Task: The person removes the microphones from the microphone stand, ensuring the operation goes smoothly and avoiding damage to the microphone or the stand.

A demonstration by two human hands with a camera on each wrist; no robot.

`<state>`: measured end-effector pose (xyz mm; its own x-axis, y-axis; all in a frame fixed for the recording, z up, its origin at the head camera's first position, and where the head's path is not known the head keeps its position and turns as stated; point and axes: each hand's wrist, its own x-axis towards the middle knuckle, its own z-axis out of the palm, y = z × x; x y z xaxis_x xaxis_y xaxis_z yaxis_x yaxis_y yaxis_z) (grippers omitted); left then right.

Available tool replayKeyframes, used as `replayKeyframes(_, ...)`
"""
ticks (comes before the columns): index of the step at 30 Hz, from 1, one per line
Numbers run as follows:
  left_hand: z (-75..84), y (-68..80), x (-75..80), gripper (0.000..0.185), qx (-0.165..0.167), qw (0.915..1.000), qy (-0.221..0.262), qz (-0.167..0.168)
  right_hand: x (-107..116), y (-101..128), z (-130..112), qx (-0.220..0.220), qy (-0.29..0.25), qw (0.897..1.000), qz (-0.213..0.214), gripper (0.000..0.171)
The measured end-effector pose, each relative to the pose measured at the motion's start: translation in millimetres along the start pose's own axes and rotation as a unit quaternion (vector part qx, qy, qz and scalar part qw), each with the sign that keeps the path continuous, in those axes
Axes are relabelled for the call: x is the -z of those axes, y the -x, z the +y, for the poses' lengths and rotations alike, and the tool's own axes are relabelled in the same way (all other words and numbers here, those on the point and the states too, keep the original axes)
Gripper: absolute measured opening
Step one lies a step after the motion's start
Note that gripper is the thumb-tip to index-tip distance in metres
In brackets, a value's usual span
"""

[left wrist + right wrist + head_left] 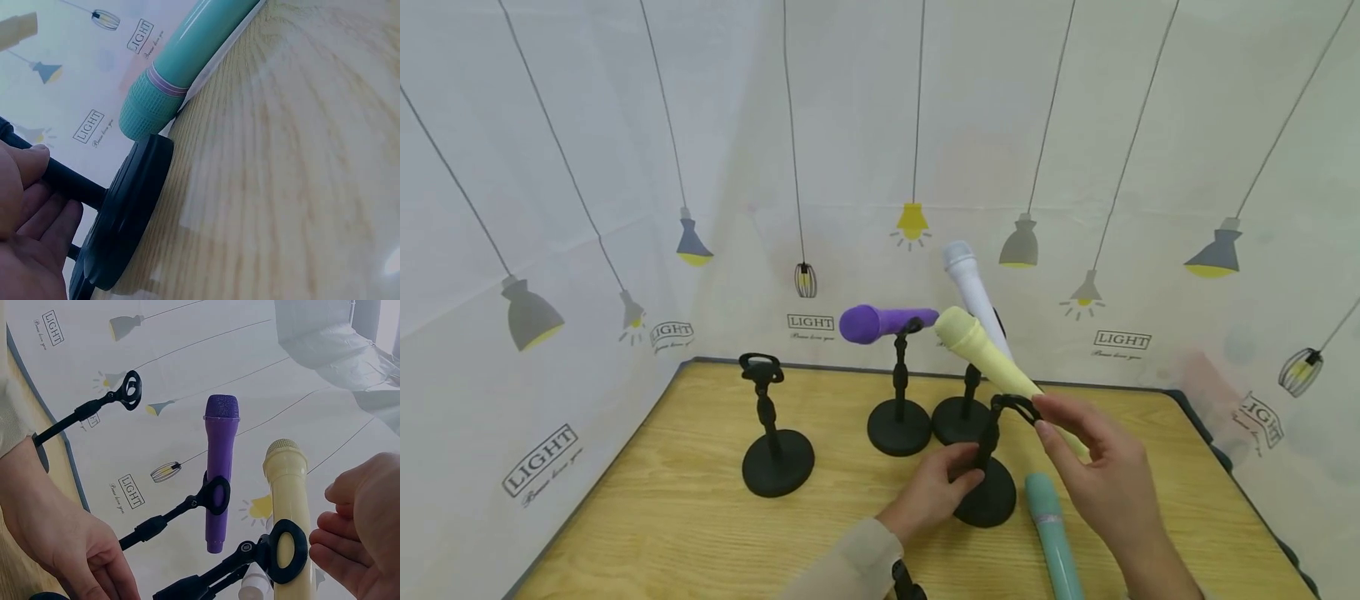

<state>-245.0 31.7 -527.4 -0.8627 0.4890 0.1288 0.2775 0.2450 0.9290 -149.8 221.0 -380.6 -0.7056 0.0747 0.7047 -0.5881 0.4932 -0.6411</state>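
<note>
My left hand [932, 492] grips the post of a black desktop microphone stand [988, 504] low down, just above its round base. A pale yellow microphone [992, 354] slants across the clip [289, 551] at the top of this stand, its head up and to the left. My right hand [1108, 475] is beside the clip and the microphone's handle, fingertips close to the clip's edge. In the right wrist view its fingers are loosely bent, with nothing between them. A teal microphone [1056, 537] lies on the table, right of the held stand's base.
Behind, a purple microphone [880, 322] and a white microphone [973, 287] rest in two more stands. A stand without a microphone [778, 462] is at left. Part of another black stand [906, 583] shows at the front edge. Lamp-printed cloth [865, 150] surrounds the wooden table [700, 533].
</note>
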Motion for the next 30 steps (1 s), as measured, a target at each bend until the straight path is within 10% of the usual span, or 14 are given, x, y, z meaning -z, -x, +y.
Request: replayKeyframes(30,4.1,0.9,-9.0,0.032,0.001,0.9976,0.011,0.068,3.5,6.6,3.5,-0.001,0.036,0.999,0.005,0.034)
